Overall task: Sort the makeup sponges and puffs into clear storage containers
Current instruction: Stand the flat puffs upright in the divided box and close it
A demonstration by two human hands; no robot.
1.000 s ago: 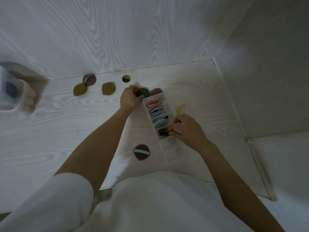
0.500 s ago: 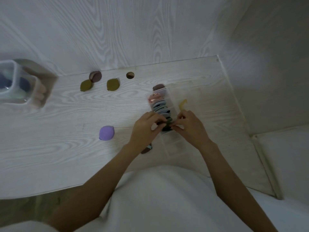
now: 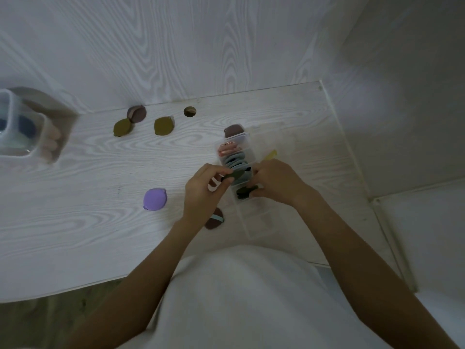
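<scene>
A long clear divided container (image 3: 254, 222) lies on the white table, with pink puffs (image 3: 227, 149) and grey-blue puffs (image 3: 235, 161) standing in its far compartments. My left hand (image 3: 202, 195) pinches a dark green puff (image 3: 235, 175) at the container's left wall. My right hand (image 3: 275, 182) rests on the container's right side, its fingertips on another dark green puff (image 3: 245, 191) inside a middle compartment. Loose on the table lie a purple puff (image 3: 155, 199), two olive puffs (image 3: 122, 127) (image 3: 163, 125) and brown puffs (image 3: 136, 114) (image 3: 233, 130) (image 3: 214, 221).
A clear tub (image 3: 17, 132) holding blue and pale sponges stands at the far left. A small round brown piece (image 3: 189, 111) lies by the wall. A yellow item (image 3: 269, 155) sits just right of the container. The table's right edge (image 3: 352, 152) borders a wall.
My left hand picked a dark green puff from beyond the container and brought it back to the middle compartment, beside my right hand. The view shifted, revealing the purple puff.
</scene>
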